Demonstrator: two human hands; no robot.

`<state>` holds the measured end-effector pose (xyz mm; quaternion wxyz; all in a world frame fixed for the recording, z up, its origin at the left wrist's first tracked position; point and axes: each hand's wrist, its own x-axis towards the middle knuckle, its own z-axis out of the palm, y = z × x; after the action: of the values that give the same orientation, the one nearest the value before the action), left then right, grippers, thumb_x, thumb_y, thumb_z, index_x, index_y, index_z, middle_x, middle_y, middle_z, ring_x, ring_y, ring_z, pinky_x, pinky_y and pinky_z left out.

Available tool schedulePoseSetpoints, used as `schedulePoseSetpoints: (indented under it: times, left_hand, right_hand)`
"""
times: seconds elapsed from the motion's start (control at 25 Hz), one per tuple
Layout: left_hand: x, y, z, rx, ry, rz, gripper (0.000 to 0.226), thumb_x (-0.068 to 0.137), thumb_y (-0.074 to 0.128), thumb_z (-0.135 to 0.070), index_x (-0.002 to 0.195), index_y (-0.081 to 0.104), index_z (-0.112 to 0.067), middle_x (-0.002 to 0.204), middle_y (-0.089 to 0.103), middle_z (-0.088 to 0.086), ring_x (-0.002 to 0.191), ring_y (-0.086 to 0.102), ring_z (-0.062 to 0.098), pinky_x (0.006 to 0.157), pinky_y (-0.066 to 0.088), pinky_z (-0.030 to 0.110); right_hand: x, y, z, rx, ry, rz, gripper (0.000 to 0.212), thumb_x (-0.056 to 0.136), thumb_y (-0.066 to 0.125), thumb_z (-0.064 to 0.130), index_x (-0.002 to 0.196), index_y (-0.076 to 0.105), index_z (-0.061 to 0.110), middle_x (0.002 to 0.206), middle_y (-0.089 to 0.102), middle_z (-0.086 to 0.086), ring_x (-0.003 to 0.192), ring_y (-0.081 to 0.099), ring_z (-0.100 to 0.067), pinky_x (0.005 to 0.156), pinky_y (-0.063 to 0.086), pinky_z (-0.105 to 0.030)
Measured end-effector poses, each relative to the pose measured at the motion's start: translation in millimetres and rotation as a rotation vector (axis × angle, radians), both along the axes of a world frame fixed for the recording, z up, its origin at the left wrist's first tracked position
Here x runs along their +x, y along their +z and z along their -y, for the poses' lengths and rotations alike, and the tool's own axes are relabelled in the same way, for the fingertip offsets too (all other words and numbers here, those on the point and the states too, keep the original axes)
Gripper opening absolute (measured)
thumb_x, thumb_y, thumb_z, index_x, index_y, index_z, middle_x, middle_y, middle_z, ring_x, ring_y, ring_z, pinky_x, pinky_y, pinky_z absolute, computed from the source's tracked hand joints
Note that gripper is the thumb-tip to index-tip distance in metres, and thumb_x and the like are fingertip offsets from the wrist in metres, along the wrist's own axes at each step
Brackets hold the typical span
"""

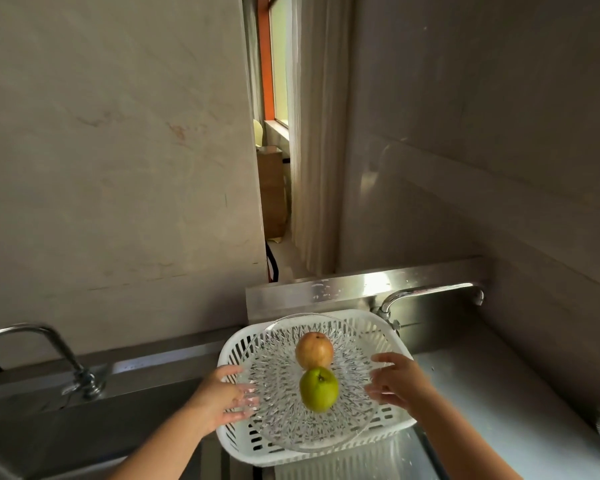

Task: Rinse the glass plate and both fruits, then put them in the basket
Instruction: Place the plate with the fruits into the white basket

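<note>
Clear cut-glass plate (pixel 284 420), carrying russet fruit (pixel 314 350) and green fruit (pixel 318 389), sits in white slotted plastic basket (pixel 371 325). Left hand (pixel 219 400) and right hand (pixel 400 381) flank its rim, fingers spread, gripping nothing. Placement looks finished; next, withdraw.

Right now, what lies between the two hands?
In the head view, the glass plate with green fruit and reddish fruit, between left hand and right hand.

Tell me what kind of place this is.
Probably a kitchen washing area, perhaps a commercial one: a stainless steel sink counter with two faucets, and a white plastic basket holding a glass plate with two fruits.
</note>
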<state>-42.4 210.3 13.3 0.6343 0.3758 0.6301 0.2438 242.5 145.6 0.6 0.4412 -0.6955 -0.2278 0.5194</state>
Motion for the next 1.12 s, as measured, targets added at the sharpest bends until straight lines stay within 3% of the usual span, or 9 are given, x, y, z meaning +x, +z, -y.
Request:
schedulePoseSetpoints:
  times: [0.16, 0.4, 0.6, 0.72, 0.88, 0.96, 1.12]
  left_hand:
    - [0, -6, -2, -0.017, -0.016, -0.017, 0.05, 0.084, 0.046, 0.016, 0.127, 0.046, -0.01, 0.093, 0.063, 0.013, 0.077, 0.065, 0.027, 0.057, 0.052, 0.035]
    - [8, -10, -6, -0.008, -0.007, -0.016, 0.05, 0.084, 0.045, 0.017, 0.126, 0.046, -0.009, 0.09, 0.063, 0.013, 0.075, 0.064, 0.026, 0.058, 0.052, 0.034]
    - [11, -15, -11, -0.005, 0.016, -0.004, 0.049, 0.085, 0.046, 0.015, 0.126, 0.048, -0.011, 0.108, 0.061, 0.019, 0.077, 0.065, 0.026, 0.057, 0.052, 0.034]
    - [10, -16, -10, -0.013, 0.013, -0.008, 0.049, 0.085, 0.047, 0.015, 0.127, 0.048, -0.011, 0.1, 0.061, 0.018, 0.075, 0.064, 0.025, 0.058, 0.052, 0.034]
    - [11, -16, -9, -0.019, 0.016, -0.031, 0.051, 0.084, 0.046, 0.015, 0.129, 0.046, -0.009, 0.106, 0.062, 0.021, 0.076, 0.063, 0.025, 0.06, 0.053, 0.034]
    - [11, -15, -10, -0.024, 0.009, -0.028, 0.052, 0.084, 0.047, 0.015, 0.13, 0.044, -0.008, 0.098, 0.061, 0.018, 0.076, 0.063, 0.025, 0.063, 0.054, 0.036]
    - [8, -10, -8, -0.045, -0.003, -0.005, 0.056, 0.082, 0.051, 0.016, 0.132, 0.041, -0.005, 0.095, 0.06, 0.018, 0.085, 0.061, 0.029, 0.07, 0.054, 0.04]
  right_hand:
    - [-2, -8, -1, -0.018, -0.006, 0.007, 0.034, 0.076, 0.05, -0.02, 0.087, 0.058, 0.01, 0.086, 0.059, -0.017, 0.066, 0.064, -0.03, 0.05, 0.058, -0.029]
    - [1, -10, -7, -0.028, -0.024, 0.058, 0.033, 0.078, 0.048, -0.019, 0.086, 0.057, 0.011, 0.082, 0.059, -0.014, 0.059, 0.064, -0.024, 0.048, 0.058, -0.028]
    - [2, -10, -9, -0.041, -0.025, 0.049, 0.031, 0.081, 0.047, -0.018, 0.091, 0.056, 0.01, 0.076, 0.06, -0.012, 0.062, 0.063, -0.025, 0.05, 0.057, -0.028]
    - [2, -8, -7, -0.033, -0.023, 0.024, 0.032, 0.079, 0.049, -0.018, 0.099, 0.056, 0.007, 0.075, 0.059, -0.013, 0.062, 0.062, -0.025, 0.049, 0.057, -0.027]
    - [-1, -7, -4, -0.036, -0.01, 0.015, 0.033, 0.079, 0.054, -0.014, 0.104, 0.054, 0.007, 0.075, 0.059, -0.014, 0.062, 0.061, -0.023, 0.052, 0.056, -0.027]
    - [-2, -5, -4, -0.042, 0.0, 0.018, 0.032, 0.081, 0.055, -0.011, 0.106, 0.052, 0.008, 0.076, 0.06, -0.013, 0.063, 0.061, -0.023, 0.05, 0.055, -0.026]
    - [-1, -6, -4, -0.058, 0.01, 0.013, 0.036, 0.082, 0.055, -0.009, 0.114, 0.048, 0.007, 0.081, 0.06, -0.013, 0.063, 0.062, -0.024, 0.047, 0.054, -0.026]
